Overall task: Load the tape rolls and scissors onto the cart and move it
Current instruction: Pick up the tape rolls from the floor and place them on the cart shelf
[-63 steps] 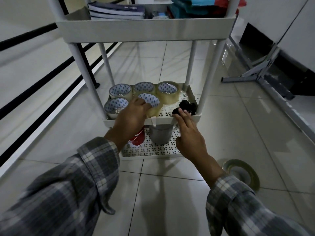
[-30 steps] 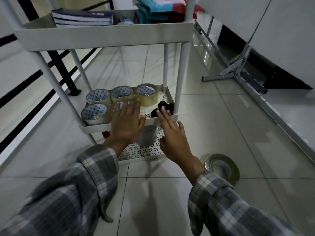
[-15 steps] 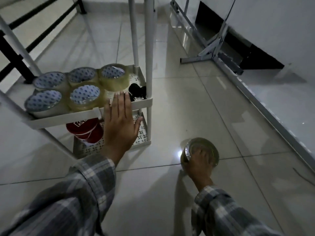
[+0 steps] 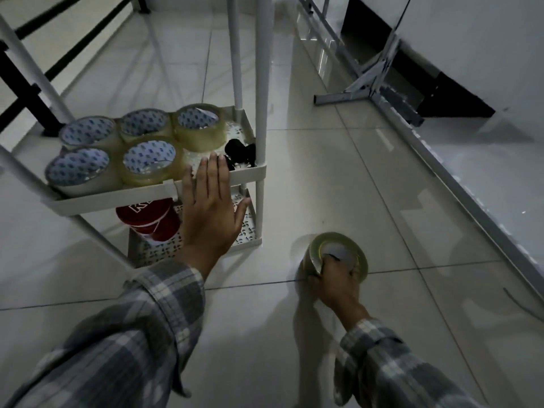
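A white cart [image 4: 153, 195] stands at the left, and its middle shelf holds several clear tape rolls [image 4: 148, 159] with blue-patterned cores. Black-handled scissors [image 4: 240, 151] lie in that shelf's right corner. My left hand [image 4: 210, 213] hovers flat in front of the shelf's front rim, fingers spread, holding nothing. On the floor tiles to the right lies another tape roll [image 4: 338, 254], tilted up. My right hand [image 4: 335, 279] grips it, with fingers hooked into its core.
A red tub [image 4: 147, 219] sits on the cart's bottom shelf. Black railing bars [image 4: 23, 92] run along the far left. A grey metal stand foot [image 4: 368, 92] and a low ledge border the right side. Glossy floor tiles [image 4: 338, 172] stretch ahead.
My right hand left the shelf, dropped to the floor and closed on the loose tape roll, tilting it up. My left hand drew back from the rolls and now hovers flat.
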Available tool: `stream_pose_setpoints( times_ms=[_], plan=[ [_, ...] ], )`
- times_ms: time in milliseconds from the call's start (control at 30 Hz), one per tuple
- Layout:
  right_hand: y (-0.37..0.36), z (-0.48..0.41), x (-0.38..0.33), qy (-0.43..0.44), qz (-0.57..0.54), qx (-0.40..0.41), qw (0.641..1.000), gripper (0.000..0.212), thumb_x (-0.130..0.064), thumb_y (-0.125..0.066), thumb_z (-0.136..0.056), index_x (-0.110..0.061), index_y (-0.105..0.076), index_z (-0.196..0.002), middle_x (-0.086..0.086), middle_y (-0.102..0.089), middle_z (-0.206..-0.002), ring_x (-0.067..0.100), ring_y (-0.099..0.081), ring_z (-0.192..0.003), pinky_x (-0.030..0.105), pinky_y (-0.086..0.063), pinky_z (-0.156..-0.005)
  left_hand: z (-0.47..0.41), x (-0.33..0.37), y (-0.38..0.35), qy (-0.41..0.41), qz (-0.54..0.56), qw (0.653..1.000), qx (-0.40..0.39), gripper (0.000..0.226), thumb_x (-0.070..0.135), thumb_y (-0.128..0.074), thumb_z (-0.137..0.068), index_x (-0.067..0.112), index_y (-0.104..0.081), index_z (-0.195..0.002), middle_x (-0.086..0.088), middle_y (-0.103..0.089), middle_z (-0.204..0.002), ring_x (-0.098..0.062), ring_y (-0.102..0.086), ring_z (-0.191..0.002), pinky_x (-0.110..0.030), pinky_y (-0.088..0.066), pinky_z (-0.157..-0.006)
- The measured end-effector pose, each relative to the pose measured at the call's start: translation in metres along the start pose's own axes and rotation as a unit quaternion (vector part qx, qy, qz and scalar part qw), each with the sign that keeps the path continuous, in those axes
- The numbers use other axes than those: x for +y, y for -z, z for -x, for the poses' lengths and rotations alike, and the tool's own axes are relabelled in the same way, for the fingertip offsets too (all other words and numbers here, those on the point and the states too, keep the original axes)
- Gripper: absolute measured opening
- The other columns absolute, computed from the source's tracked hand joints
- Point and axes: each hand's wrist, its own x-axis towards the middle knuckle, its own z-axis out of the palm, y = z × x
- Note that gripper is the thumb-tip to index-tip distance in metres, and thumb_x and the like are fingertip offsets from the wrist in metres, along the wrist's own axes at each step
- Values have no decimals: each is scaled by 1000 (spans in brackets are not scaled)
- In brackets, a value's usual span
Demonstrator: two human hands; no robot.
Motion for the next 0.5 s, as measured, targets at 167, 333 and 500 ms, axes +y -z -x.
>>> stream_pose_setpoints(
  times_ms=[167,333,500],
  plan=[
    [47,9,-39,29,-192,11,981,31,-42,-62,-73,-14,-61,-87,4,-65,-86,30,-60,-88,34,-44,-81,1,-2,12,-14,3,1000,-24,75,51,-31,-92,2,-12,-145,-20,-26,-150,-31,-22,-140,-45,-5,-118],
    [109,28,-76,67,-257,-75,961,46,-45,-59,-59,-12,-65,-89,6,-64,-85,16,-56,-70,28,-41,-59,-3,-4,32,-17,75,993,-95,71,49,-26,-94,5,-6,-146,-16,-11,-156,-25,-6,-145,-42,3,-118],
    [158,63,-110,212,-153,-127,957,31,-40,-69,-64,-13,-62,-78,0,-58,-74,17,-53,-67,29,-35,-57,6,-20,75,-5,334,934,-122,63,45,-34,-96,13,-16,-146,-1,-11,-156,-12,-5,-144,-29,-10,-115]
  ],
)
